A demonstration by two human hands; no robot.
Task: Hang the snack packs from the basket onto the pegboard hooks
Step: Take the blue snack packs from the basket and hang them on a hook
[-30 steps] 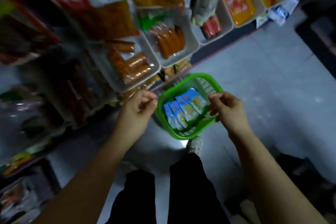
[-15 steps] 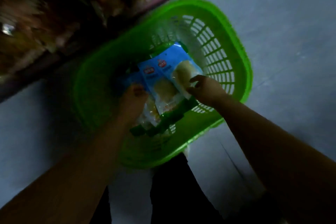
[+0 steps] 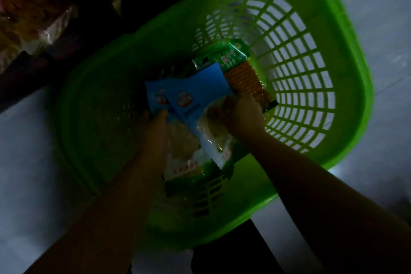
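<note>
Both hands, now deeper in green slatted plastic basket (image 3: 347, 78): left hand (image 3: 155, 131) grip indiscernible, right hand (image 3: 240, 115) pinching blue-and-white plastic snack pack (image 3: 198, 95); slippery film may slide free.

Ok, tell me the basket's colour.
Bright green basket, with a slotted lattice; clearest in the head view.

Pack (image 3: 231, 55) print too blurred.

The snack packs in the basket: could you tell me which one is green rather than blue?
The green pack lying farthest from the person, beyond the right hand. It shows ridged brown biscuits, while the two blue packs show pale contents.
</note>
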